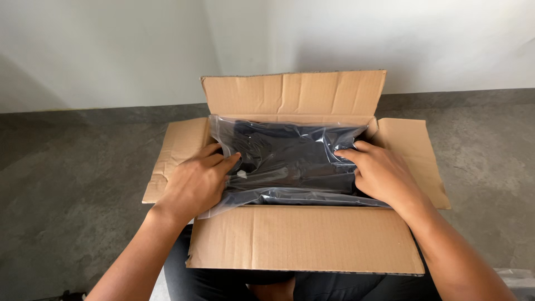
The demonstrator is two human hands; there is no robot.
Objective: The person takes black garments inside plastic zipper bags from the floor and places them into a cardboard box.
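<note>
Left hand [195,184], right hand [382,173] both flat, unclenched, pressing clear plastic bag [290,159] of dark fabric into open cardboard box [304,239]; 4 flaps spread

One open brown cardboard box [304,239] was seen on the grey floor. Four flaps were counted on it: one raised at the far side, one folded toward the person at the near side, and one spread out at each of the two sides. One clear plastic bag [290,159] with dark folded cloth inside was counted in the box. Two bare hands were counted on the bag, the left hand [195,184] and the right hand [382,174]. One more piece of clear plastic [515,277] was partly seen at the lower right edge.
</note>
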